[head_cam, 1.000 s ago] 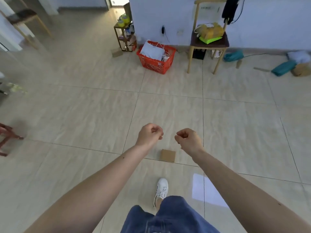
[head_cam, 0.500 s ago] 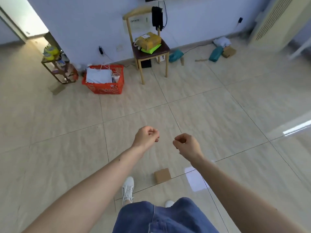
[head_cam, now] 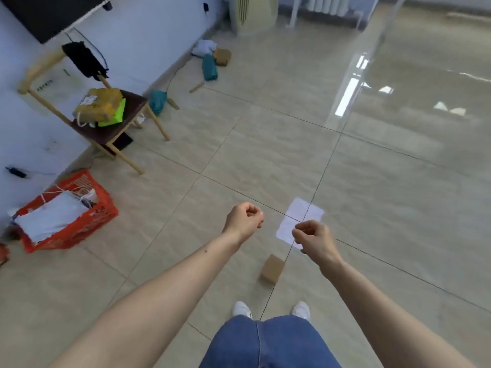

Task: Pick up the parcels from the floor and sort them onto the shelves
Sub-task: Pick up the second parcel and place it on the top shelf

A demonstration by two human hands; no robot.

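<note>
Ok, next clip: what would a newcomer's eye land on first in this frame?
Probably the two bare forearms reaching out, the left hand and right hand both curled into empty fists above the tiled floor. Next, the red basket of papers at the left by the wall and the wooden chair piled with a yellow parcel. A small cardboard box lies just ahead of the feet.

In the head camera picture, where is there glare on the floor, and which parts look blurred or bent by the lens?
Head view: strong window glare streaks the glossy floor at upper right, and a pale light patch lies beside the right hand. The chair and wall lean from wide-angle distortion. The red basket at the left edge looks soft; the small cardboard box stays fairly sharp.
</note>
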